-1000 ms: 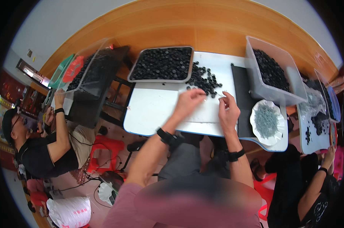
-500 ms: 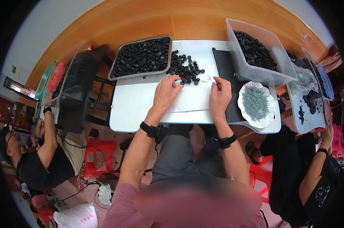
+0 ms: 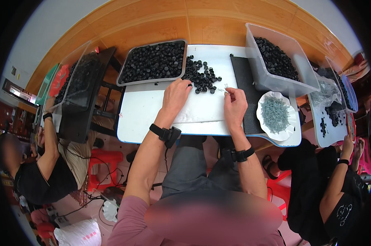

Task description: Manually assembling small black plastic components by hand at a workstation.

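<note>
My left hand (image 3: 176, 98) is closed at the near edge of a loose pile of small round black caps (image 3: 204, 78), a black cap (image 3: 190, 85) at its fingertips. To its right, my right hand (image 3: 235, 107) pinches thumb and fingers together beside a few small loose pale screws (image 3: 222, 89). Whatever lies between those fingertips is too small to make out. Both hands rest over a white table (image 3: 148, 110). A white scalloped dish (image 3: 294, 119) heaped with grey-green screws (image 3: 274, 114) stands right of my right hand.
A metal tray (image 3: 152, 80) full of black caps sits at the back left. At the back right, a clear plastic bin (image 3: 281, 84) holds small black parts, beside a black mat (image 3: 242, 78). Co-workers sit left (image 3: 46, 172) and right (image 3: 329, 184), near red stools (image 3: 104, 166).
My left hand has closed its fingers and shifted slightly left, a black cap now at its tips. My right fingers have come down into a pinch near the loose screws.
</note>
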Demonstrator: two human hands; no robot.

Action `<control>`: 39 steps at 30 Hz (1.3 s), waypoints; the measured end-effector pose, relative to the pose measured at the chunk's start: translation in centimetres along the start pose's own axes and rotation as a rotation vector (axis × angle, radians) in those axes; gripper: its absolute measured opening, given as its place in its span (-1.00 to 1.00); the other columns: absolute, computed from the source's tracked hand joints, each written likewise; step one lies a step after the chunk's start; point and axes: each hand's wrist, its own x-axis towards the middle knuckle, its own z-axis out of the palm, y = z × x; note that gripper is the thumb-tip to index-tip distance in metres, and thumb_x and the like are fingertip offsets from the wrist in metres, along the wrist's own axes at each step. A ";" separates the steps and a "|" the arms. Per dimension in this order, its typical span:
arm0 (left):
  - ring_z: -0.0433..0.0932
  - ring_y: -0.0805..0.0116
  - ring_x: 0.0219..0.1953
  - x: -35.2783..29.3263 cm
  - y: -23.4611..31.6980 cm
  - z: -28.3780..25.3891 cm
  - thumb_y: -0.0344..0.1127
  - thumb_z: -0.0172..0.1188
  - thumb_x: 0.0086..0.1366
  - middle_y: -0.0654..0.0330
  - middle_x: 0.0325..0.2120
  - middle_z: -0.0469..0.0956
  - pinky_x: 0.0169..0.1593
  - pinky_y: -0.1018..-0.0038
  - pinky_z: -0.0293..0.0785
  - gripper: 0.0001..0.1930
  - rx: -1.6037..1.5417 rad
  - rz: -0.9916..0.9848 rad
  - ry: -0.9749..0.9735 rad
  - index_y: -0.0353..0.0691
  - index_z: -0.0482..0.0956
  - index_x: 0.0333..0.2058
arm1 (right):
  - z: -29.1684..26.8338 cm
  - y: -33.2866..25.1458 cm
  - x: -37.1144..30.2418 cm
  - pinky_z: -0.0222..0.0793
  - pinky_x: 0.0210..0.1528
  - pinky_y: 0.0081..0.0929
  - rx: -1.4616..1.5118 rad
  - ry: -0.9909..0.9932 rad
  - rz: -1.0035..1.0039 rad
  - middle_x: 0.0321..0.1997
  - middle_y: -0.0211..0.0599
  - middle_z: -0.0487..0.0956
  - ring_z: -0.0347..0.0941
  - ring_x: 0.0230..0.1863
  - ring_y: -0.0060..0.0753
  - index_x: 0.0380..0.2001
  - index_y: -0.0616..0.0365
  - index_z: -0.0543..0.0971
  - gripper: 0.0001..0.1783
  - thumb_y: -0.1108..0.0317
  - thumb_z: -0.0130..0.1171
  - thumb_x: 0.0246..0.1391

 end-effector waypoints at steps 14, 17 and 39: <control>0.69 0.14 -0.37 -1.5 1.0 0.3 -0.35 0.39 0.20 0.08 -0.35 0.72 -0.24 0.29 0.59 -0.82 -0.193 -0.154 0.044 -0.26 0.66 -0.24 | 0.0 -0.1 0.0 0.49 -0.33 -0.39 0.028 -0.038 0.021 -0.32 -0.17 0.60 0.57 -0.45 -0.29 -0.29 0.25 0.66 -0.89 0.60 0.23 0.10; 0.67 0.23 -0.42 -1.8 1.1 0.2 -0.35 0.39 0.19 0.10 -0.36 0.73 -0.27 0.35 0.58 -0.81 -0.242 -0.194 0.041 -0.26 0.67 -0.23 | -0.1 -0.2 0.0 0.49 -0.32 -0.39 0.019 -0.056 0.023 -0.31 -0.16 0.60 0.58 -0.45 -0.28 -0.29 0.25 0.66 -0.89 0.59 0.23 0.10; 0.68 0.46 -0.28 -4.1 4.9 1.2 -0.41 0.34 0.28 0.14 -0.27 0.74 -0.14 0.48 0.59 -0.75 -0.624 -0.209 -0.009 -0.28 0.62 -0.08 | 0.0 0.4 0.2 0.47 -0.34 -0.44 0.056 0.043 0.069 -0.33 -0.22 0.61 0.57 -0.45 -0.36 -0.30 0.26 0.67 -0.90 0.59 0.26 0.09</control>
